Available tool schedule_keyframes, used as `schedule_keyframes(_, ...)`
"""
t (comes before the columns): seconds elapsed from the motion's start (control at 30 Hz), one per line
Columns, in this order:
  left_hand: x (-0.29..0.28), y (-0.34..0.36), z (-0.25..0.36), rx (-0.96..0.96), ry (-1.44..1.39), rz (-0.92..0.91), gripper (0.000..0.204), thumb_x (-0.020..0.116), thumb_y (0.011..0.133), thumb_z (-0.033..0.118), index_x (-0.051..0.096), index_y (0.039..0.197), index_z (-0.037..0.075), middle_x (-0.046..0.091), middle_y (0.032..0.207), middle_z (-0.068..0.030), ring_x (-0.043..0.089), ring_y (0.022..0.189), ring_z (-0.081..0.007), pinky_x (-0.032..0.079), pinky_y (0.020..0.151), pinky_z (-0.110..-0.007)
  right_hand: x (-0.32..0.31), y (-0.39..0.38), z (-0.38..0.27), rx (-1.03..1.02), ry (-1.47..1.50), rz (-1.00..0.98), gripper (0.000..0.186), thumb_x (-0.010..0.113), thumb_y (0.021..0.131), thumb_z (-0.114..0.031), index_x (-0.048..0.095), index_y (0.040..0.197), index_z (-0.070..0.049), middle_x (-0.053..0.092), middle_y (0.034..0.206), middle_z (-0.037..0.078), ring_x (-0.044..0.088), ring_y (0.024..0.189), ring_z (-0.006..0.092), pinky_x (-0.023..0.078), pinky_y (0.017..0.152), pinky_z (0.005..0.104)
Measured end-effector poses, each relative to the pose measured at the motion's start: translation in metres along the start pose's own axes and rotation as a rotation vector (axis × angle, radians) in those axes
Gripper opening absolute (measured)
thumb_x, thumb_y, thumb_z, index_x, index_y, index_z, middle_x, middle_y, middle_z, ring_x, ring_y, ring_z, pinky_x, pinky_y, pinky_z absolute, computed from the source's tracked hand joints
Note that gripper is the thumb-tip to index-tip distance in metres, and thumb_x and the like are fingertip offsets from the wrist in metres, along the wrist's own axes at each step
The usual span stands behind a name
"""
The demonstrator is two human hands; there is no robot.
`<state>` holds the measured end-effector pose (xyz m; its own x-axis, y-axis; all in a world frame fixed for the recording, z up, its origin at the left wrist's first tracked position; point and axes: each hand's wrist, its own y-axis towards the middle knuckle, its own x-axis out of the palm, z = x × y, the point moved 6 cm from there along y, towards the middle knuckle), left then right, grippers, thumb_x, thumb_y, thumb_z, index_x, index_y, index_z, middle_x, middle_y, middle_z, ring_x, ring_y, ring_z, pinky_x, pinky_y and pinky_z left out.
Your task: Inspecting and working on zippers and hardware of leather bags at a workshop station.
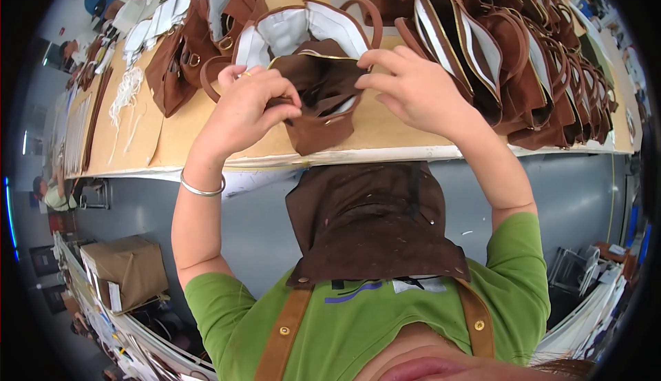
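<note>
A brown handbag (322,135) stands on the table's near edge, its mouth spread between my two hands. Dark brown lining (313,71) shows inside it, with a gold zipper along the opening and white inner panels (282,31) behind. My left hand (256,105) is closed at the left side of the mouth, thumb and index finger pinching the edge. At the right side my right hand (406,86) grips the rim near the zipper's end, fingers bent. One rounded handle (372,19) rises behind my right fingers.
More brown handbags (461,43) crowd the table on the right. Others (196,57) lie to the left, beside a bundle of white cord (127,95) and white pieces (165,19). A brown carton (131,271) stands at lower left. Other people are at far left.
</note>
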<state>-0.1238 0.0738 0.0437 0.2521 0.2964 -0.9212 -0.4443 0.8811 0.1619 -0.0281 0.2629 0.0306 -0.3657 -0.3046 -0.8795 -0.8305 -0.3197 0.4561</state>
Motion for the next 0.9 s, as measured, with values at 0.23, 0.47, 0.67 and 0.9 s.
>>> schedule_keyframes(0.23, -0.013, -0.032, -0.01, -0.032, 0.089, 0.105, 0.014, 0.079, 0.072, 0.022, 0.068, 0.07, 0.014, 0.052, 0.067, 0.003, 0.054, 0.084, -0.0161, 0.025, 0.097, -0.04, 0.024, 0.034, -0.022, -0.16, 0.014, -0.124, 0.006, 0.067, 0.075, -0.013, 0.07, 0.08, -0.011, 0.052, 0.097, 0.003, 0.055, 0.093, 0.0202, 0.053, 0.068, 0.0329)
schedule_keyframes(0.47, -0.009, -0.056, 0.013, -0.004, 0.335, 0.302, 0.024, 0.078, 0.069, 0.021, 0.069, 0.091, 0.018, 0.06, 0.093, 0.0045, 0.055, 0.088, -0.0162, 0.029, 0.092, -0.04, 0.022, 0.03, -0.043, -0.081, 0.022, -0.053, 0.023, 0.064, 0.078, -0.011, 0.064, 0.101, -0.009, 0.055, 0.105, 0.005, 0.062, 0.087, 0.0231, 0.054, 0.067, 0.0346)
schedule_keyframes(0.67, 0.035, -0.062, 0.028, -0.159, 0.48, 0.269, 0.047, 0.074, 0.071, 0.014, 0.061, 0.116, 0.01, 0.06, 0.104, -0.0019, 0.058, 0.076, -0.0203, 0.046, 0.063, -0.035, 0.056, 0.03, -0.054, 0.066, 0.0, -0.253, 0.05, 0.073, 0.076, -0.014, 0.054, 0.123, -0.01, 0.059, 0.112, 0.007, 0.065, 0.078, 0.029, 0.055, 0.064, 0.0405)
schedule_keyframes(0.9, -0.004, -0.047, -0.001, -0.217, -0.264, 0.248, 0.02, 0.074, 0.082, 0.01, 0.07, 0.1, 0.002, 0.059, 0.075, -0.0043, 0.05, 0.059, -0.0116, 0.043, 0.057, -0.026, 0.021, 0.063, -0.033, -0.128, 0.315, -0.265, 0.027, 0.078, 0.074, -0.017, 0.067, 0.096, -0.005, 0.061, 0.083, 0.009, 0.062, 0.069, 0.0262, 0.049, 0.061, 0.0362)
